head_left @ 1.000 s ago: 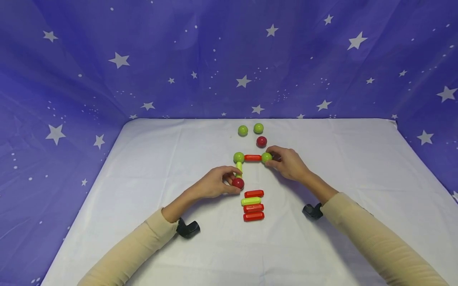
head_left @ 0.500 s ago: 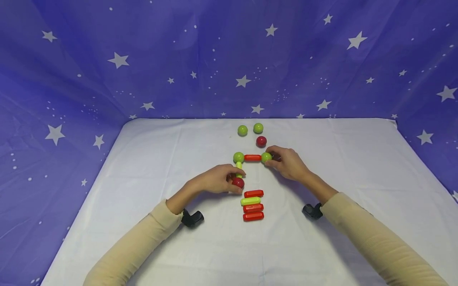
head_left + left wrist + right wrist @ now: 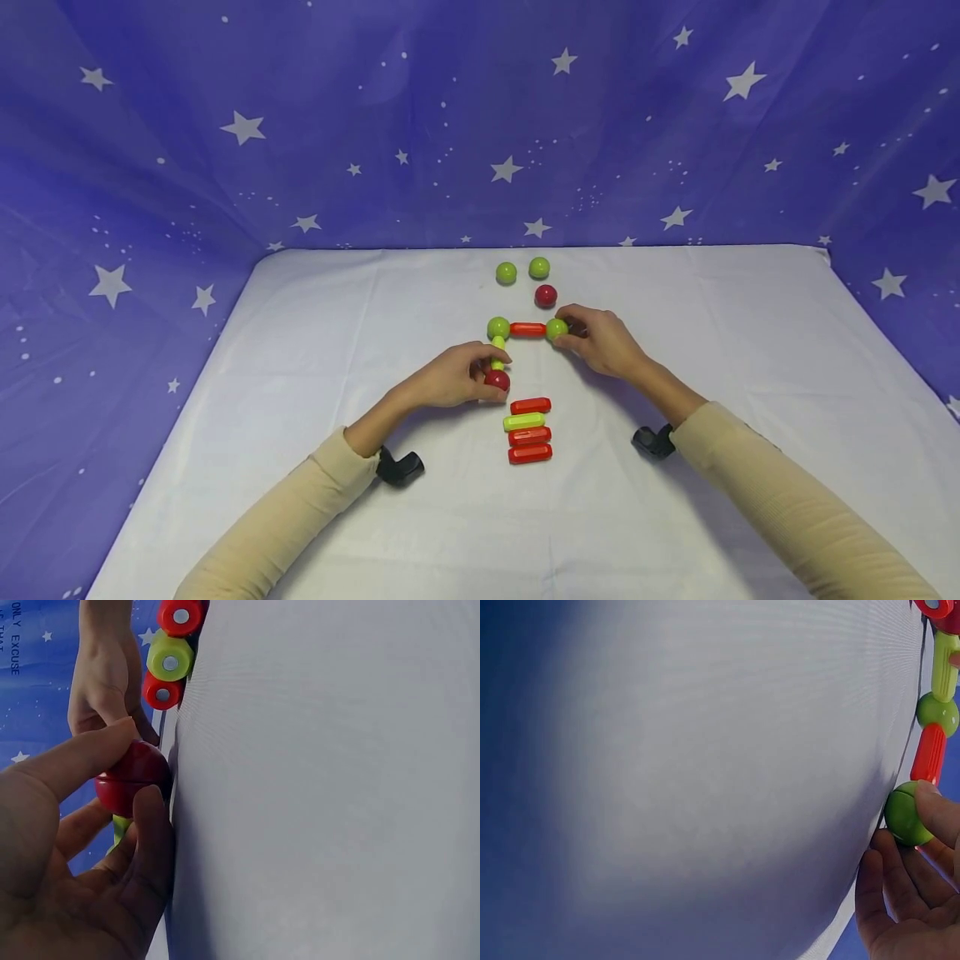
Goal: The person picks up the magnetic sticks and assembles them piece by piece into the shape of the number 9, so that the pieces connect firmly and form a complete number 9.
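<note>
My left hand pinches a red ball between thumb and fingers. That ball sits at the near end of a yellow-green rod, which runs up to a green ball at the corner. From the corner a red rod extends rightward to a second green ball. My right hand holds this second ball by its right side, thumb and fingers about it. Together the pieces form an L-shaped chain lying on the white cloth. My left fingers partly cover the yellow-green rod.
Below the chain lie several loose rods, a yellow-green rod among red ones such as the nearest red rod. Behind it are two loose green balls and a loose red ball. A starry blue curtain borders the white table.
My left hand has shifted slightly about the red ball, its fingers and wrist changing angle a little. My right hand keeps its hold on the green ball. The chain looks the same.
</note>
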{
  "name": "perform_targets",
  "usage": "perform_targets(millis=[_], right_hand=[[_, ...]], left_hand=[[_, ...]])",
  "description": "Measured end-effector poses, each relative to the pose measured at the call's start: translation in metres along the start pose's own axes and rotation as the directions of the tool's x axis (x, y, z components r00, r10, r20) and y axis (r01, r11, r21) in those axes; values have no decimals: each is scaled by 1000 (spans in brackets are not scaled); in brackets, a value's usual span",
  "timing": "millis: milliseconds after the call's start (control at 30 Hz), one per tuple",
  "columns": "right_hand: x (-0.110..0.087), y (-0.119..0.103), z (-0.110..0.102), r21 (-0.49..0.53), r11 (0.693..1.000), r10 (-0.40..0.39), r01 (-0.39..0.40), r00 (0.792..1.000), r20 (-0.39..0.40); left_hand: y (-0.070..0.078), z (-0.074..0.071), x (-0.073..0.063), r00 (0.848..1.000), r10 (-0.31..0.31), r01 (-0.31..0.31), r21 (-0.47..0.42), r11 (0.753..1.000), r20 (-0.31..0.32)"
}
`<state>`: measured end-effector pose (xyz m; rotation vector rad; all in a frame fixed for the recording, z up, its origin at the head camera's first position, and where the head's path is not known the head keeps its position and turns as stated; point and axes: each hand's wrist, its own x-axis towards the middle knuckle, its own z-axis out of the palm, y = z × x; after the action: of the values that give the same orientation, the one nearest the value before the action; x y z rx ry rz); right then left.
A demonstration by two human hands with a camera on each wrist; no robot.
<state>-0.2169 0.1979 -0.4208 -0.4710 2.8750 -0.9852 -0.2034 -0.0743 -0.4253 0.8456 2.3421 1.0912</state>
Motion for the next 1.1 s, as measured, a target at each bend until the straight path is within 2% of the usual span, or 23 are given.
perform_targets(millis=[733,1100], right_hand=[[5,-2,1,-16,1000,22,-22,1000,4],[-1,-5,1,15,999,52,-52,999,12]], left_hand=[[1,1,0,999,-19,18,-12,1000,-30],[-1,2,-1,999,-19,19,-8,1000,-37]])
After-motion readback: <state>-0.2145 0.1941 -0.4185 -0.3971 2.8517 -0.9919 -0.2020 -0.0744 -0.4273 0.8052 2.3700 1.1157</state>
